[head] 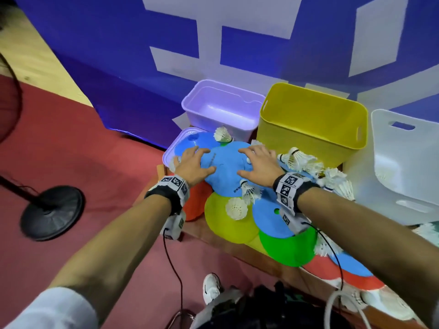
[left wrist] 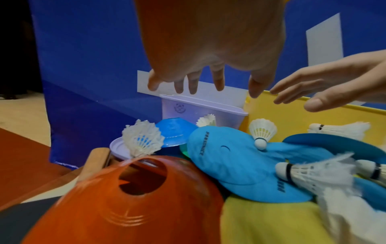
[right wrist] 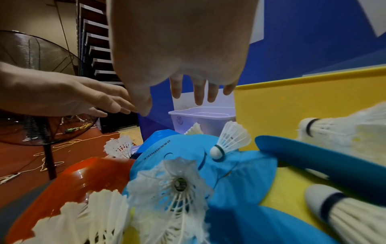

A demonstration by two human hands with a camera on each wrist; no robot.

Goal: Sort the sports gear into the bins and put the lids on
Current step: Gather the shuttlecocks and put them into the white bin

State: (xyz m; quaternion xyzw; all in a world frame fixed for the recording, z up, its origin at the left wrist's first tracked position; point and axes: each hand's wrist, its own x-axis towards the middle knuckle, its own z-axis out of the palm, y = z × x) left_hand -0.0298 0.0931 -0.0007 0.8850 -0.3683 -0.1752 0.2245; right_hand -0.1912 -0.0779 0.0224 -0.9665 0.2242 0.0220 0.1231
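A heap of flat disc cones lies on a low wooden table point(head: 209, 236). A crumpled blue cone point(head: 225, 169) point(left wrist: 229, 165) sits on top, with orange point(head: 197, 203), yellow point(head: 228, 226) and green point(head: 289, 248) cones around it. White shuttlecocks point(head: 299, 160) are scattered over the heap, and one point(left wrist: 262, 133) point(right wrist: 229, 140) stands on the blue cone. My left hand point(head: 192, 160) point(left wrist: 198, 87) and right hand point(head: 255, 162) point(right wrist: 194, 97) hover just above that cone, fingers spread and holding nothing. Behind stand a purple bin point(head: 213, 124), a yellow bin point(head: 308, 138) and a white bin point(head: 403, 167).
A purple lid point(head: 169, 154) lies under the far-left cones, in front of the purple bin. A blue banner wall point(head: 118, 67) rises right behind the bins. A black fan stand point(head: 52, 212) is on the red floor to the left. A white shoe point(head: 211, 288) shows near the table's front edge.
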